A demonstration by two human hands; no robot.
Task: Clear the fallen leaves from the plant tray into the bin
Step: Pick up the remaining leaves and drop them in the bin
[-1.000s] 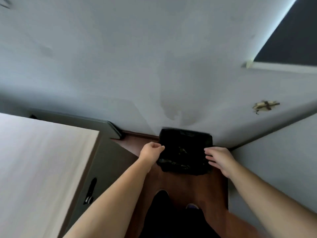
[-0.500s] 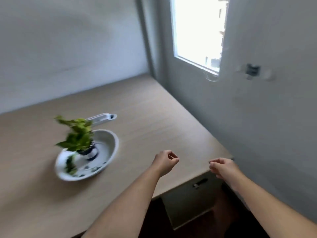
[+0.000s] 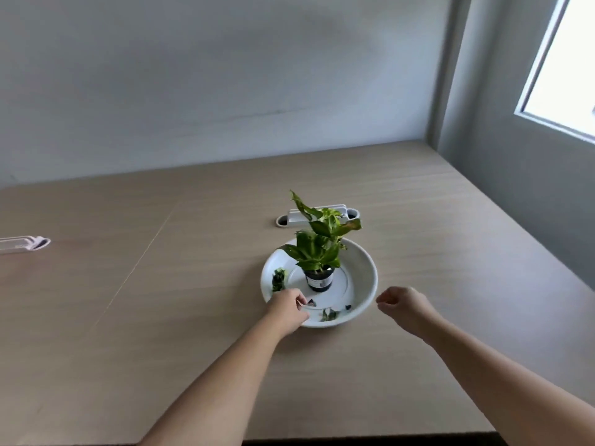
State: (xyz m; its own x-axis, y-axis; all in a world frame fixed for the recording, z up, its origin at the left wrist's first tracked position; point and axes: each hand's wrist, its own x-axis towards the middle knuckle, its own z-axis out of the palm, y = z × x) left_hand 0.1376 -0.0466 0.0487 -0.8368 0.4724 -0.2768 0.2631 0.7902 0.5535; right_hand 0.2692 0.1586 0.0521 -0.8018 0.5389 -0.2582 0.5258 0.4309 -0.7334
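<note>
A white round plant tray [image 3: 367,275] sits on the wooden table, and a small potted green plant [image 3: 318,252] stands in its middle. A clump of fallen green leaves [image 3: 278,280] lies at the tray's left side. More leaf bits [image 3: 329,314] lie near its front rim. My left hand [image 3: 288,312] reaches over the near-left rim, thumb and forefinger pinched on a small dark leaf piece [image 3: 311,303]. To the right of the tray, just off its rim, my right hand [image 3: 404,305] hovers loosely curled and holds nothing. The bin is out of view.
A white cable slot cover [image 3: 317,217] is set into the table behind the tray, and another [image 3: 22,243] sits at the far left. Walls close off the back and right. A window [image 3: 566,59] is at the upper right. The table's near edge runs along the bottom.
The view swung from the black bin on the floor up to the table. Both hands left the bin; my left hand has reached into the tray and pinched a leaf piece.
</note>
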